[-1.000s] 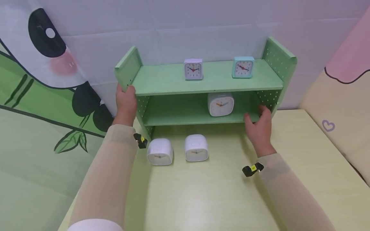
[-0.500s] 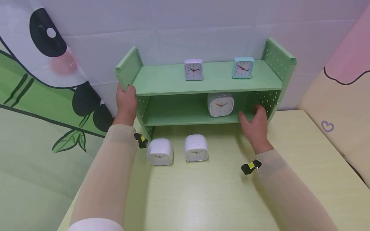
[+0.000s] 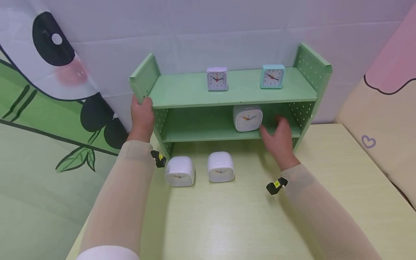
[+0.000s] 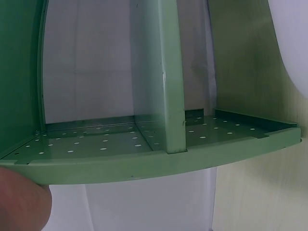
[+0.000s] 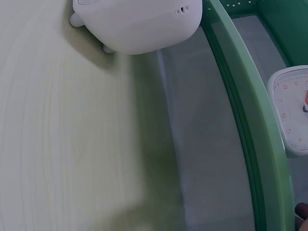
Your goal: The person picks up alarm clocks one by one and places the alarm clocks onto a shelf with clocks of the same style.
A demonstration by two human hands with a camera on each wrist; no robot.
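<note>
My left hand [image 3: 142, 117] grips the left side panel of a green two-tier shelf [image 3: 185, 88]; in the left wrist view its thumb [image 4: 21, 202] lies at the panel's edge [image 4: 120, 167]. On the lower tier stands a white alarm clock [image 3: 247, 118], its dial also partly seen in the right wrist view. My right hand [image 3: 280, 144] reaches in just right of that clock, thumb and fingers spread, the thumb close to the clock's lower right corner. Whether they touch I cannot tell. The upper tier bears a purple clock [image 3: 217, 79] and a teal clock [image 3: 272, 76].
Two white alarm clocks, one on the left [image 3: 180, 171] and one nearer the middle [image 3: 221, 166], stand on the pale wooden table [image 3: 208, 216] before the shelf. Behind the shelf hangs a printed cloth backdrop [image 3: 227, 43].
My right hand has moved left along the lower tier, from beside the right side panel to next to the white alarm clock. The left hand has stayed on the shelf.
</note>
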